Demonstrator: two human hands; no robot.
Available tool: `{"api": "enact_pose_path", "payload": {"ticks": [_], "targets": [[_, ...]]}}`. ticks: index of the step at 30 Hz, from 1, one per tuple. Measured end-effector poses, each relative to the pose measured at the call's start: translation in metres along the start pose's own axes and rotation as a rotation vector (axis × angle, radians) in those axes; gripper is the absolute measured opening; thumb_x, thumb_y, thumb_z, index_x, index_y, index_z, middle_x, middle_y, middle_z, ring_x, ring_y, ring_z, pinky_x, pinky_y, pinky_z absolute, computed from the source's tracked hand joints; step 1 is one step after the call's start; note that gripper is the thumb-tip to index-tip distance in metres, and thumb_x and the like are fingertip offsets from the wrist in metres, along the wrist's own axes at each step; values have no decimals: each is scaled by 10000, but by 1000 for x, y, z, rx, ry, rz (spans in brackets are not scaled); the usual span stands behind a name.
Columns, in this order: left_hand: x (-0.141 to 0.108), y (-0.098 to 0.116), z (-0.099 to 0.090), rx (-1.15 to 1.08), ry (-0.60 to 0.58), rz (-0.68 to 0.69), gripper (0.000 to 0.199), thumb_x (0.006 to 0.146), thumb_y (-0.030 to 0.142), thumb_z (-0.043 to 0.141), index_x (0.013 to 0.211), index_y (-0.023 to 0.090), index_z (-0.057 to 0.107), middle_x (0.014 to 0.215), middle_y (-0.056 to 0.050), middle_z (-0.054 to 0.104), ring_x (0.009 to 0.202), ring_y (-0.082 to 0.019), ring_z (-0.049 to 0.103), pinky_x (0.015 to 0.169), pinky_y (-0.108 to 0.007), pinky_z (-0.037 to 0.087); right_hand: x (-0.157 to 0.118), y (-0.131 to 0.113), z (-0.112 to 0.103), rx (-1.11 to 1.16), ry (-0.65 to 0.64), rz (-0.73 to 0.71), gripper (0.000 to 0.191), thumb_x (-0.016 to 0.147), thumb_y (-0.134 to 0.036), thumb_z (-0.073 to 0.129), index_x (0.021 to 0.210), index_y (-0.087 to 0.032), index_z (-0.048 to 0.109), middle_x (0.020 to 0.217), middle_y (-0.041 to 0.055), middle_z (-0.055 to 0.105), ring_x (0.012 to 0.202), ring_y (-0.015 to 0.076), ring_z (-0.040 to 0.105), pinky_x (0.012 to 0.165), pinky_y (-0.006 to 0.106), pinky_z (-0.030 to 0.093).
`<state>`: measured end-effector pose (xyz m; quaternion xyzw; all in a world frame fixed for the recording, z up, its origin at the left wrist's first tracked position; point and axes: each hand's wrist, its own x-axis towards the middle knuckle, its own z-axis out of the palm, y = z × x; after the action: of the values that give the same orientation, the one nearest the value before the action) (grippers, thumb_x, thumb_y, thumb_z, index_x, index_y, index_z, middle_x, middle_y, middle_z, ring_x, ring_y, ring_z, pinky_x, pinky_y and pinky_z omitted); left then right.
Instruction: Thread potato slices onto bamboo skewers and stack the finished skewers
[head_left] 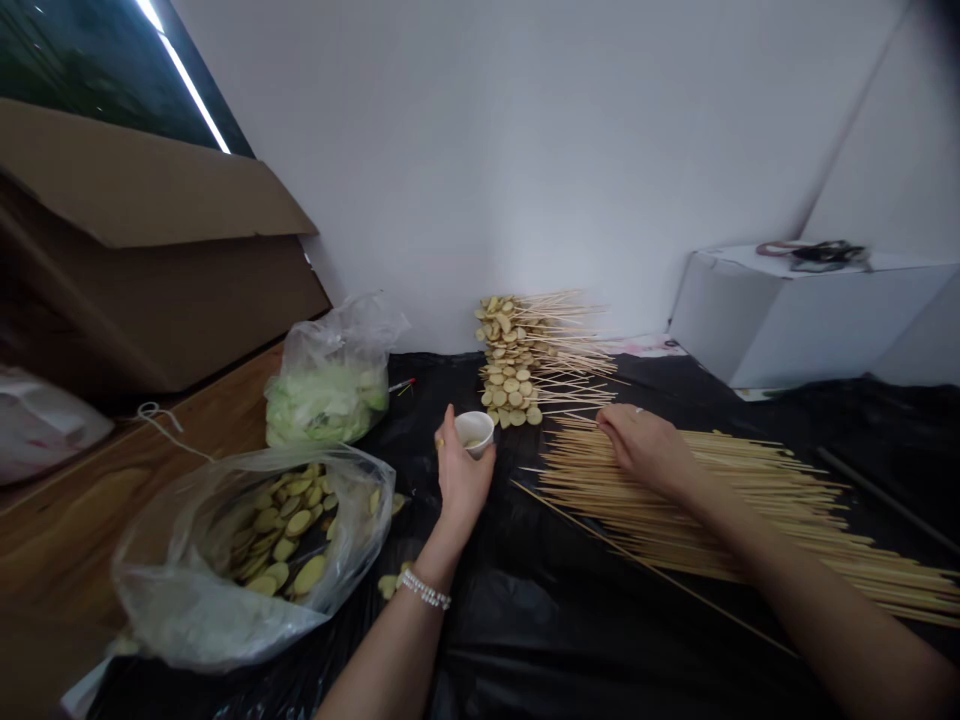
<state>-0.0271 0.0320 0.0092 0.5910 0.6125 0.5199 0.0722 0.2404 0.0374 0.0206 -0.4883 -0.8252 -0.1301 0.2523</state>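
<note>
While left hand point(460, 472) grips cup point(481, 428), bag point(214, 642) holds slices point(298, 522)

Hands: two, left hand point(465, 478) and right hand point(646, 445)
Cup point(478, 428): one
Clear bags point(169, 615): two
Cardboard box point(202, 300): one
Bare sticks point(750, 468): dozens, too crowded to count
Loaded sticks point(514, 385): many, overlapping

Left fingers point(450, 431) around a white cup point(475, 430)

Dim, soft light; slight blur
</note>
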Motion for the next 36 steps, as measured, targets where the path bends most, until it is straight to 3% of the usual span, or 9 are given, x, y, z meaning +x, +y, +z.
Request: {"api": "enact_pose_path", "payload": {"ticks": [4,8,18,22,25,28,30,33,36], "targets": [[-6,4,1,-65,-59,192,830,729,207,636,1454,234,232,1288,-125,488,1198,-254,462,1016,-389,348,0,-6,0,-7,14,-6,200,936,-212,319,871,-209,508,818,64,612,757,189,546,697,281,353],[-12,16,-1,-35,-102,351,776,758,148,585,1452,250,252,1350,-114,474,1239,-252,421,1052,-407,298,-1,-7,2,-22,10,-13,220,946,-215,295,896,-202,509,814,67,619,753,187,559,689,278,349],[-17,19,-1,-59,-79,439,730,765,136,597,1427,251,313,1334,-118,466,1234,-247,419,1036,-413,331,-4,-11,4,-88,42,45,218,933,-241,340,978,-194,548,810,35,681,681,170,626,569,270,344],[-15,25,-2,-254,-68,238,739,690,220,703,1370,250,414,1274,-104,489,1192,-247,459,1032,-391,347,-5,-11,6,-97,78,0,292,892,-177,381,1150,-180,518,999,56,695,781,177,660,602,260,400],[-12,26,0,-588,-89,-105,681,640,235,729,1283,252,505,1180,-73,547,1103,-233,528,969,-359,413,-7,-8,9,-88,77,-10,360,884,-161,383,1227,-175,488,1114,75,672,840,186,665,638,265,437],[-6,23,0,-966,-149,-495,506,697,253,652,1191,241,541,1097,-55,594,982,-208,579,831,-345,498,-8,-5,12,-90,42,-5,385,879,-160,385,1252,-174,478,1157,84,655,844,198,669,632,278,455],[-2,21,0,-1136,-154,-685,368,732,249,592,1097,209,570,1031,-56,619,926,-201,589,779,-360,522,-8,-4,13,-88,15,-1,396,879,-161,385,1265,-171,471,1160,87,653,845,206,671,625,288,463],[2,21,-3,-1269,-135,-828,245,741,229,567,977,172,601,944,-60,645,871,-198,600,754,-376,536,-7,-5,13,-87,10,-2,377,905,-189,370,1265,-172,479,1139,91,664,825,207,677,625,296,473],[2,24,-4,-1384,-204,-878,248,742,228,576,981,178,617,1005,-59,663,914,-215,613,760,-375,537,-6,-12,9,-73,70,-21,352,946,-247,346,1253,-163,497,1131,98,670,820,200,680,645,297,483]]}}
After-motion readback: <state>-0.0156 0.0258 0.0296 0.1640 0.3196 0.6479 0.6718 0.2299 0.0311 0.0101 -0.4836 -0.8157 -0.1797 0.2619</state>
